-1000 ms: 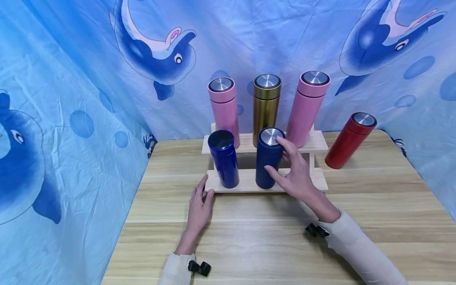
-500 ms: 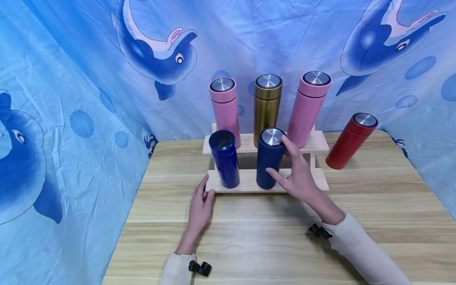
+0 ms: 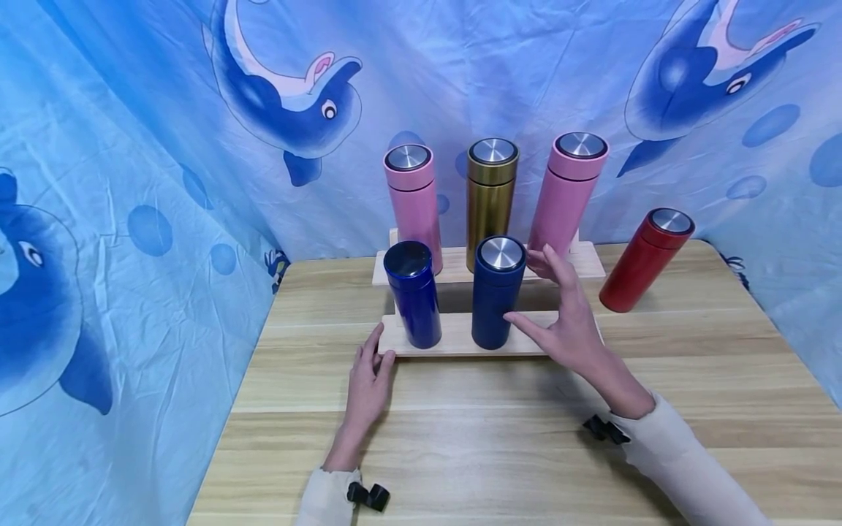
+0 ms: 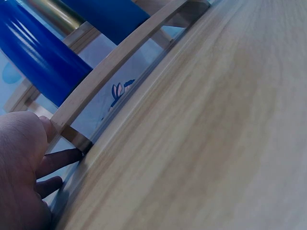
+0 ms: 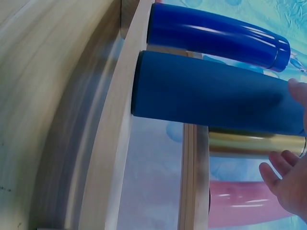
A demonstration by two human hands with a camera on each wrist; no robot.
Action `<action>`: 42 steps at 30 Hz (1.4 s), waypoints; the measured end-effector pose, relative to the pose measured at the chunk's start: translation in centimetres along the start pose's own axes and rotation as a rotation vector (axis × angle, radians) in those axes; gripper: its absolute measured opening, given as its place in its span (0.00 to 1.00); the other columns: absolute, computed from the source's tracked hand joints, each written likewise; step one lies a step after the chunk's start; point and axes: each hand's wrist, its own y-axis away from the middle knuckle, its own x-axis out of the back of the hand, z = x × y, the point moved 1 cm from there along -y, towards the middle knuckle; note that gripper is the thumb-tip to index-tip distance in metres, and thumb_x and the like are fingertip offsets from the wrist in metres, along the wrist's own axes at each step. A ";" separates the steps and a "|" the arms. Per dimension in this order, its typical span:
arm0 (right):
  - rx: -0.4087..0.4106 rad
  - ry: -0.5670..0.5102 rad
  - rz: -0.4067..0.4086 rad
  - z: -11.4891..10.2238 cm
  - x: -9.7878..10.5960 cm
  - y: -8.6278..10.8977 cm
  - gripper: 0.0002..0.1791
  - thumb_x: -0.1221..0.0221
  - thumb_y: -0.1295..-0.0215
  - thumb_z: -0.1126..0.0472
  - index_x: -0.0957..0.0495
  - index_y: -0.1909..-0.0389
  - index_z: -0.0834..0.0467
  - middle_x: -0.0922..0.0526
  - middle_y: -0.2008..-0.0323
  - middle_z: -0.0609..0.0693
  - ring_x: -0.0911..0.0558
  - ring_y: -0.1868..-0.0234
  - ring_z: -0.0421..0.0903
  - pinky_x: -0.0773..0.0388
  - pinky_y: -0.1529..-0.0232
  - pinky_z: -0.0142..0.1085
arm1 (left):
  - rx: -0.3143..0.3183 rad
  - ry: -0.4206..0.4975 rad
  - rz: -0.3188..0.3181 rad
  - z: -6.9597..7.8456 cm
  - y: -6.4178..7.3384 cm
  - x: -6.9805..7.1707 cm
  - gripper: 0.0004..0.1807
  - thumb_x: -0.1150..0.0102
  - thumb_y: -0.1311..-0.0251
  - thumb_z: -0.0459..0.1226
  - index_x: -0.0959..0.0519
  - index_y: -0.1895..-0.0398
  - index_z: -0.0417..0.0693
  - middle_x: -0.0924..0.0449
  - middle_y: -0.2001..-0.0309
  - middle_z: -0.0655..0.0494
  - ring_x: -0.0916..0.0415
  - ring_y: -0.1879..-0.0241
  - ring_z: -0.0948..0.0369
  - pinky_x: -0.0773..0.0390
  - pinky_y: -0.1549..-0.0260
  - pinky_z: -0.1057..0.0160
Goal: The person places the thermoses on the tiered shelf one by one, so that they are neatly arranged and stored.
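My left hand (image 3: 368,380) grips the left end of a two-tier wooden rack (image 3: 454,343), with fingers above and below the lower shelf in the left wrist view. On that shelf, a navy thermos flask (image 3: 495,307) with a silver lid top stands upright. Right of it is my right hand (image 3: 569,321), thumb and fingers spread apart, the thumb tip right at the flask's side. A glossy blue thermos flask (image 3: 421,310) with a dark lid stands to its left. The upper shelf bears a pink flask (image 3: 416,212), a gold flask (image 3: 488,215) and another pink flask (image 3: 567,197).
A red thermos flask (image 3: 641,263) stands on the wooden table (image 3: 460,438), right of the rack. Blue dolphin-print cloth (image 3: 421,66) hangs behind and along the left side. Small black devices (image 3: 368,497) are strapped at both wrists.
My right hand has let go of the navy flask and drawn back to the right, its fingers leaving the lid. The left hand and the flasks stay in place.
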 end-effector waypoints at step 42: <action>-0.238 0.263 0.505 5.3 9.7 0.9 0.38 0.30 0.34 0.63 0.27 0.23 0.64 0.20 0.33 0.64 0.29 0.30 0.34 0.29 0.33 0.27 | -0.016 0.006 0.009 -0.1 0.0 0.0 0.32 0.42 0.15 0.40 0.35 0.13 0.46 0.36 0.78 0.64 0.41 0.76 0.65 0.53 0.12 0.39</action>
